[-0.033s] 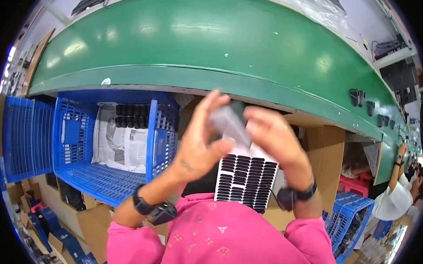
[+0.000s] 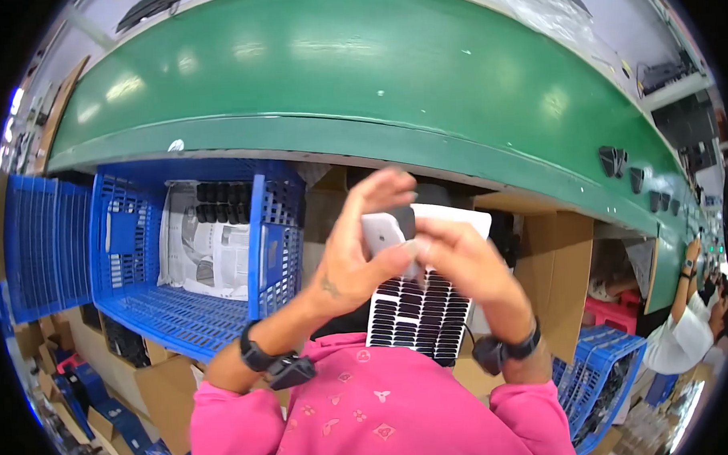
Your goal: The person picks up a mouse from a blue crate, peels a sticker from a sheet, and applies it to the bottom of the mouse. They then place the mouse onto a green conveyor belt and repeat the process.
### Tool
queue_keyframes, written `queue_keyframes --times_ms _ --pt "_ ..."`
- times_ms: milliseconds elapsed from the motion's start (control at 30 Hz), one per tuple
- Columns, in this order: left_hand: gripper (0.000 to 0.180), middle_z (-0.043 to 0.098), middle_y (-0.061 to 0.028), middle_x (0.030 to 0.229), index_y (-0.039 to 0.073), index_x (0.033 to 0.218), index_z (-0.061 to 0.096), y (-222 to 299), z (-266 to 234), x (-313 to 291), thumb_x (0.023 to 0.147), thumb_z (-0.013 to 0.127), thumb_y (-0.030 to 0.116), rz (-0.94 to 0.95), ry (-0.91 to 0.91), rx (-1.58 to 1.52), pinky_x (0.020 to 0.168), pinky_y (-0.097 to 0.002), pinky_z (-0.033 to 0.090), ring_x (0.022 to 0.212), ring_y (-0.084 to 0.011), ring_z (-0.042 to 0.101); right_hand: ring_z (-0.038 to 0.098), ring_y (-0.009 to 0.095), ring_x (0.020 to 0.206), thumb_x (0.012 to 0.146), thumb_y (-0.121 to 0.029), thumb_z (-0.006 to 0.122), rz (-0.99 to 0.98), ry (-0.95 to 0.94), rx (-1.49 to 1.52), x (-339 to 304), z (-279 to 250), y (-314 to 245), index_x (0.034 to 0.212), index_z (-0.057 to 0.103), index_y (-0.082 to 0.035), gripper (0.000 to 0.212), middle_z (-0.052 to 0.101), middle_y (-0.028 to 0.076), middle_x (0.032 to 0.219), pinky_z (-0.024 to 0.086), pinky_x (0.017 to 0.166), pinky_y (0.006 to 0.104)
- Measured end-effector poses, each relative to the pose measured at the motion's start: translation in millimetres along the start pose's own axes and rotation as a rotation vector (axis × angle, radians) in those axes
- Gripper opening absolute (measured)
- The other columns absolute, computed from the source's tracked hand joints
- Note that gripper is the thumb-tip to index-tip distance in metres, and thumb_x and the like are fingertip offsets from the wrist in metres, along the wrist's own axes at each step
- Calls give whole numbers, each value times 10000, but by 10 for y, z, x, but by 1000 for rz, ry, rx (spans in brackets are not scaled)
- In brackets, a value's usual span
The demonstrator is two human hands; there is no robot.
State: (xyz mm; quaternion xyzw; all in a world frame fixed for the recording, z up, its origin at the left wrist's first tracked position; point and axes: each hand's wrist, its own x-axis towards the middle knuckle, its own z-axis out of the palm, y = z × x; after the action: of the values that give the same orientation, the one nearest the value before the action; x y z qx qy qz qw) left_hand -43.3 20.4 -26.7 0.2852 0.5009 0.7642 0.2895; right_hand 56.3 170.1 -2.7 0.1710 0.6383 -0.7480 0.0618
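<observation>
My left hand [image 2: 355, 248] is curled around a small grey and black casing [image 2: 379, 230], its thumb along the near side and its fingers at the far side. Close against the casing's right side, my right hand [image 2: 469, 264] has its thumb and fingertips pinched together. What lies in that pinch is hidden and blurred. Beneath both hands, by my lap, is a white sheet [image 2: 419, 322] bearing rows of black rounded strips. A plain white area [image 2: 468, 217] shows beyond my right hand.
Left of me, a blue crate [image 2: 179, 318] holds printed paper [image 2: 221, 268] and rows of black parts [image 2: 223, 202]. A green bench [image 2: 327, 76] spans the far side, with dark parts [image 2: 614, 161] on its right. Cardboard [image 2: 550, 277], another blue crate [image 2: 601, 364] and a co-worker [image 2: 674, 341] are at right.
The casing has turned and now shows its pale face more plainly. My right hand has come down and left, its fingers closing beside the casing.
</observation>
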Motion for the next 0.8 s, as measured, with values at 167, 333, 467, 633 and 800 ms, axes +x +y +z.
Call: queue_keyframes --times_ms 167,333,467,633,800 --pt "243 643 -103 907 17 1166 421 -482 275 -157 975 491 149 -365 132 -267 837 -326 510 847 -165 624 591 236 689 809 -30 667 -280 789 -867 -632 110 696 1001 628 35 206 574 131 860 481 611 312" --pt "462 499 -138 1208 25 1218 402 -637 389 -240 802 602 14 -402 167 -357 939 -365 475 1102 -187 521 540 305 889 770 -87 730 -178 834 -983 -749 236 1069 1120 589 48 401 530 156 1010 459 738 387" --pt "466 500 -193 1242 16 1244 405 -587 211 -249 845 638 82 -366 15 -210 991 -387 471 1244 -382 479 525 308 881 763 -74 730 -194 846 -1023 -690 249 1078 1093 603 52 375 540 148 979 452 731 388" --pt "423 529 -160 1205 2 1245 402 -549 135 -345 887 614 76 -538 59 -432 860 -347 540 1092 -259 601 527 299 894 776 -103 721 -157 813 -1037 -638 278 1046 1058 622 47 334 539 129 961 450 752 391" --pt "439 544 -106 1169 13 1209 478 -657 120 -477 820 682 23 -421 0 -56 841 -304 524 963 -176 617 546 292 834 765 -87 728 -197 823 -1041 -611 284 1024 1005 643 29 280 554 119 916 464 701 383"
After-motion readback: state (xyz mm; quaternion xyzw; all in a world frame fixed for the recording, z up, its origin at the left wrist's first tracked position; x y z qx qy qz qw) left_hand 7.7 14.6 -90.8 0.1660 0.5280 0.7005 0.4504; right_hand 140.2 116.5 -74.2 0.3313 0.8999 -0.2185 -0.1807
